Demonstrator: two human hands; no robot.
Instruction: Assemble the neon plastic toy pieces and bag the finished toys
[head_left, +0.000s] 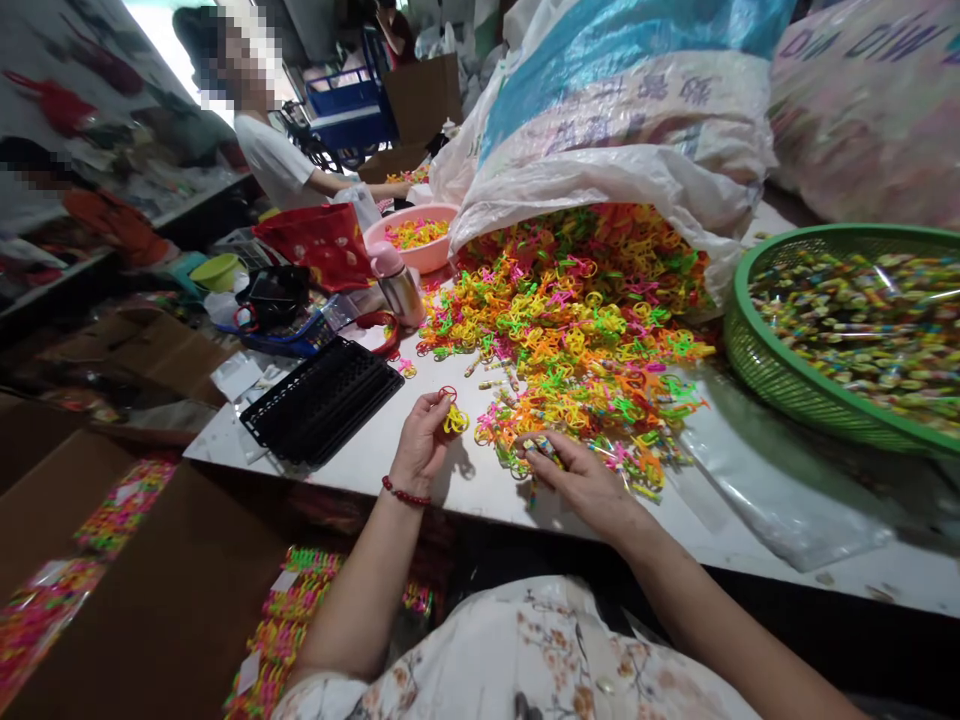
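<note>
My left hand (422,445), with a red bead bracelet at the wrist, pinches a few small plastic toy pieces, the yellow one (455,419) hanging below a red ring. To its right, my right hand (589,488) is closed around several short patterned tubes (543,450) at the near edge of the pile. That pile of bright plastic toy pieces (577,330) in yellow, orange, green and pink spills from a large white and blue sack (622,120). What exactly the toy pieces are is too small to tell.
A green basket (739,300) of patterned tubes stands right, beside a flat clear plastic bag (795,490). Black slotted trays (322,400), a pink-lidded flask (397,285) and a pink basin (431,255) are left. Cartons (150,600) stand below the table edge. Other people sit behind.
</note>
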